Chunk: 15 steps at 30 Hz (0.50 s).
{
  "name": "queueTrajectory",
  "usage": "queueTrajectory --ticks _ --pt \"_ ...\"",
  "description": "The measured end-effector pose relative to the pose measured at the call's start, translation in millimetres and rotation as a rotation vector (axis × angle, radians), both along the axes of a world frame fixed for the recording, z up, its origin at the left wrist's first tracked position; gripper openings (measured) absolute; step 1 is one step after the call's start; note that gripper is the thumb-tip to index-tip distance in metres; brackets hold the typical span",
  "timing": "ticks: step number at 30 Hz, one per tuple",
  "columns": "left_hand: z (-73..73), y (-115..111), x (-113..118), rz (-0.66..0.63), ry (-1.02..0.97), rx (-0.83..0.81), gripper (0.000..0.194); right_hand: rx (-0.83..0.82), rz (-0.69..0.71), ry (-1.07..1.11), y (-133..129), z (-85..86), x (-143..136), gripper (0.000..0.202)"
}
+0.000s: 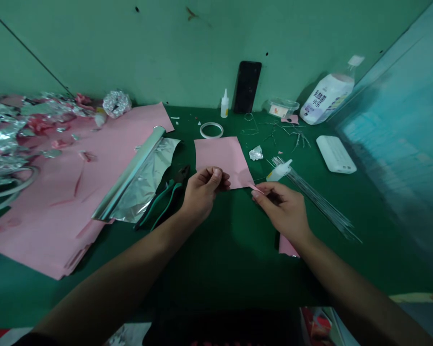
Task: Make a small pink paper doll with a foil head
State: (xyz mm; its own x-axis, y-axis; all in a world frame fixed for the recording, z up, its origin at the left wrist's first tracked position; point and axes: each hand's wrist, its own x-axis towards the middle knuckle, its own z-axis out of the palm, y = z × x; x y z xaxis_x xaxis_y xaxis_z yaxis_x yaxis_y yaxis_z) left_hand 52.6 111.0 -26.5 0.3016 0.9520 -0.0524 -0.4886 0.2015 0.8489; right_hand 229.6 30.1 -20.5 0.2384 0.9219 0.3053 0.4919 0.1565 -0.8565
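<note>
A square of pink paper (pixel 222 156) lies in the middle of the green table. My left hand (pixel 207 190) is over its near-left edge, thumb and fingers pinched together; whatever is between them, if anything, is too small to make out. At the sheet's near-right corner, my right hand (pixel 283 206) pinches a narrow pink paper strip (pixel 257 188). Just beyond the right hand a small white glue bottle (pixel 279 170) lies on a bundle of thin wires (pixel 317 202). Green-handled pliers (pixel 162 198) rest left of my left hand. A folded pink piece (pixel 287 246) sits partly under my right wrist.
Foil roll (pixel 130 173), large pink sheets (pixel 104 144) and crumpled foil (pixel 7 129) cover the left. Along the back stand another glue bottle (pixel 224 103), a phone (pixel 247 86) and a drink bottle (pixel 326 96). A tape roll (pixel 211 136) and white power bank (pixel 335 154) lie nearer.
</note>
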Motion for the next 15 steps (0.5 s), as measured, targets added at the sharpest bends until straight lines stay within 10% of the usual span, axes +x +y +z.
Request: queueTrajectory --ticks 15 --pt "7.5 -8 -2 -0.174 0.132 0.129 0.036 0.014 -0.028 0.044 1 1.8 2 0.009"
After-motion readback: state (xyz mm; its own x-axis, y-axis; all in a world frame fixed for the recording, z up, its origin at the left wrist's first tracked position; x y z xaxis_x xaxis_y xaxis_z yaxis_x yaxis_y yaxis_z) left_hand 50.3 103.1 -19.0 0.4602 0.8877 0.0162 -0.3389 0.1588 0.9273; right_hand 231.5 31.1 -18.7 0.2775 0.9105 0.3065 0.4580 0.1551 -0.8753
